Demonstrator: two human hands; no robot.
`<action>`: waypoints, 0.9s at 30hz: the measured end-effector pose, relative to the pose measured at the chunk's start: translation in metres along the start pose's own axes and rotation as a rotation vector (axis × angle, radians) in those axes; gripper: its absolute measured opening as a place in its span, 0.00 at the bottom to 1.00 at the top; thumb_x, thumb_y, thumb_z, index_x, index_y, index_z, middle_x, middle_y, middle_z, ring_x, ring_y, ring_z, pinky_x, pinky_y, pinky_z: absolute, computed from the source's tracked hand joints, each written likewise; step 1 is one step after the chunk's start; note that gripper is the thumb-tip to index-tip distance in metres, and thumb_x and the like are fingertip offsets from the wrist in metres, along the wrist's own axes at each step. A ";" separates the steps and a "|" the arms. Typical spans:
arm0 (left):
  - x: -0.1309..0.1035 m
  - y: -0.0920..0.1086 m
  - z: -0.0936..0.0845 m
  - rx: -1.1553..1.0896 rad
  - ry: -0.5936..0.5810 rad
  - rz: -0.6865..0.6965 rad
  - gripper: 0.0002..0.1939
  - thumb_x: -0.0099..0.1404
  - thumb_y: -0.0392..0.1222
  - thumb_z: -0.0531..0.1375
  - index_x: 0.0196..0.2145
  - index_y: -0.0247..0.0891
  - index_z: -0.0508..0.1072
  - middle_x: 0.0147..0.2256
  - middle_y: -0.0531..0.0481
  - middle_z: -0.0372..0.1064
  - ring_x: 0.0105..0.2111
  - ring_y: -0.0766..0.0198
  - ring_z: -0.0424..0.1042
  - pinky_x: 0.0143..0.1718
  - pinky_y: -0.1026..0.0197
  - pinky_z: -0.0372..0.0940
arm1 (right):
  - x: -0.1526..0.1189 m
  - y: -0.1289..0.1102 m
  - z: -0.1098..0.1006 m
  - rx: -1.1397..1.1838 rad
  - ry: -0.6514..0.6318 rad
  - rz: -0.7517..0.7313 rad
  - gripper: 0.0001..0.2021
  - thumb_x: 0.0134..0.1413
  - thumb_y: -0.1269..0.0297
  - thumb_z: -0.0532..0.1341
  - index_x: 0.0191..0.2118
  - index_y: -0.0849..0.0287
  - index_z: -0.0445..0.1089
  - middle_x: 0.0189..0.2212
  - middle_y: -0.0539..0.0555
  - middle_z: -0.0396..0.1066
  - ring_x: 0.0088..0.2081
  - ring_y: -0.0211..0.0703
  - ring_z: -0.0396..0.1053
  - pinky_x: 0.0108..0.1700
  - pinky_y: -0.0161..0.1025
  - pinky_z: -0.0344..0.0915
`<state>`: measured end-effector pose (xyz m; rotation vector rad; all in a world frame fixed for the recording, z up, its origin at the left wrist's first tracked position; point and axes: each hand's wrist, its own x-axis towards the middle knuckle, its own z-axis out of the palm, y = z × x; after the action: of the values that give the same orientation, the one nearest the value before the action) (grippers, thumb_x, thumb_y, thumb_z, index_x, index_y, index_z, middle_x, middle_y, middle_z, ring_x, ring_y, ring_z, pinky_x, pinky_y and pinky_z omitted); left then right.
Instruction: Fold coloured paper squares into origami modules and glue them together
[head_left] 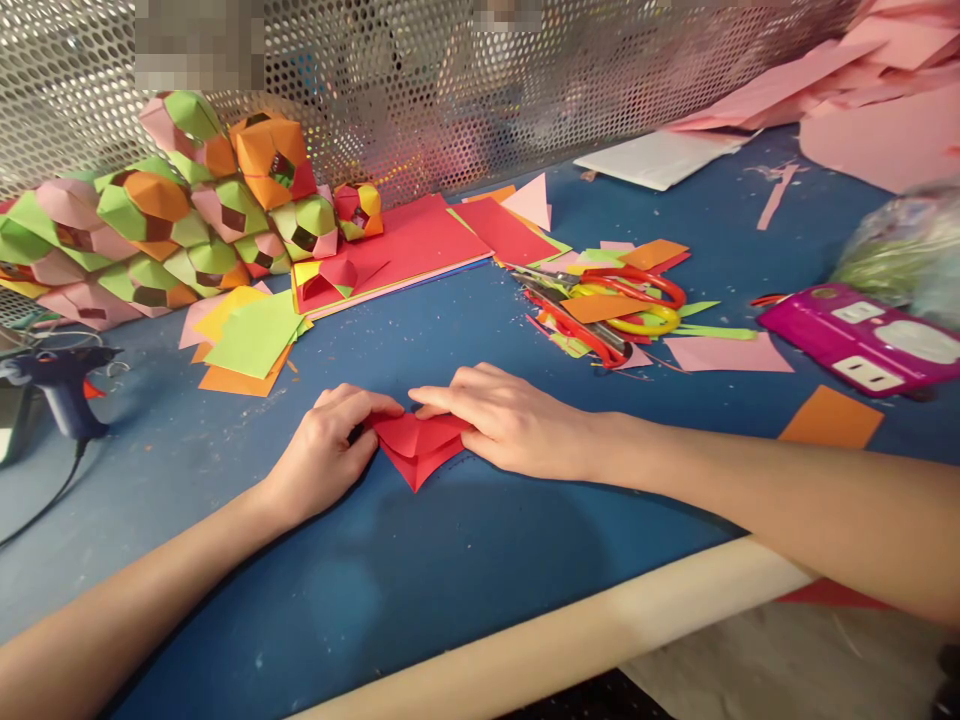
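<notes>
A folded piece of red paper (417,446) lies on the blue table, one point toward me. My left hand (328,450) grips its left corner, thumb and index finger at the edge. My right hand (510,420) is at its right side and top edge, with the fingers bent over the paper and the index finger reaching toward the left hand. Both hands touch the paper, and their fingertips are close together at its upper edge.
Folded paper units (150,205) are stacked back left, near a glue gun (64,385). Colored squares (255,335), red sheets (420,240), scissors (637,300) among scraps, and a purple power strip (862,335) lie beyond my hands. A perforated metal screen (420,90) stands behind.
</notes>
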<state>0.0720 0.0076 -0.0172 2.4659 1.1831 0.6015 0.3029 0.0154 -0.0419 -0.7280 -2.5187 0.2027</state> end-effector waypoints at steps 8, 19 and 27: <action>0.000 0.002 -0.003 0.200 0.036 0.079 0.09 0.63 0.33 0.53 0.39 0.38 0.70 0.35 0.49 0.73 0.36 0.62 0.69 0.40 0.57 0.60 | 0.001 -0.003 -0.010 -0.090 -0.067 0.019 0.18 0.52 0.78 0.52 0.49 0.66 0.65 0.34 0.60 0.69 0.37 0.46 0.64 0.41 0.43 0.60; -0.004 -0.003 -0.007 0.340 0.070 0.181 0.08 0.63 0.35 0.54 0.40 0.37 0.68 0.32 0.47 0.73 0.33 0.61 0.69 0.38 0.56 0.60 | 0.000 -0.010 -0.027 -0.324 -0.114 -0.039 0.14 0.56 0.77 0.49 0.40 0.66 0.71 0.25 0.57 0.68 0.32 0.45 0.62 0.42 0.44 0.57; -0.003 -0.005 -0.004 0.302 0.080 0.117 0.09 0.62 0.36 0.55 0.41 0.36 0.69 0.33 0.47 0.72 0.34 0.60 0.69 0.38 0.56 0.61 | -0.002 -0.006 -0.025 -0.258 -0.030 0.010 0.12 0.55 0.75 0.53 0.42 0.65 0.71 0.28 0.57 0.71 0.32 0.44 0.66 0.44 0.44 0.60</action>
<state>0.0648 0.0083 -0.0167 2.8032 1.2459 0.5958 0.3141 0.0094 -0.0197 -0.8418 -2.5992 -0.1121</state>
